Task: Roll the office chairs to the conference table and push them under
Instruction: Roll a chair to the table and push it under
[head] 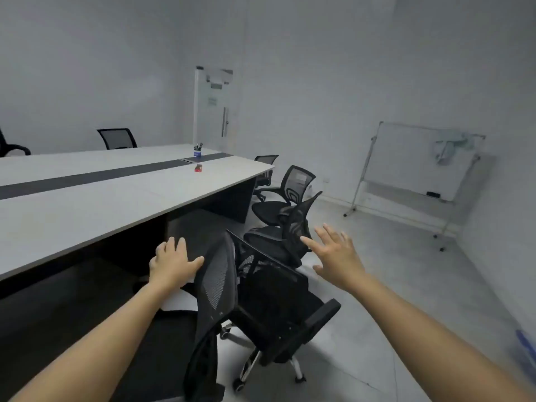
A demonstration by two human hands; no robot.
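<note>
Gripping the top rim of the nearest office chair [216, 285] with the left hand [174, 265], fingers curled over the mesh back and thumb laid along its edge. Holding the right hand [336, 256] up in the air, fingers straight and spread, touching nothing, just above the second chair [275, 291] and close beside the backrest of the third chair [293, 227]. Counting seven black mesh chairs in all: three bunched around the fingers on the near side of the conference table [87, 204]; a fourth chair [298, 184] beyond the right fingertips; a fifth chair [265, 163] at the table's far end; a sixth chair [117, 139] and a seventh chair [8, 146] across the table, well beyond the left fingers. Two small things on the long pale tabletop with its dark centre strip: one pen cup [198, 150] and one red object [198, 168], both far ahead of the left knuckles. Beyond, one glass door [214, 108], one whiteboard [414, 163] on a stand past the right fingers, one cloth [449, 145] draped over its top, plain pale walls, grey floor [377, 285]
</note>
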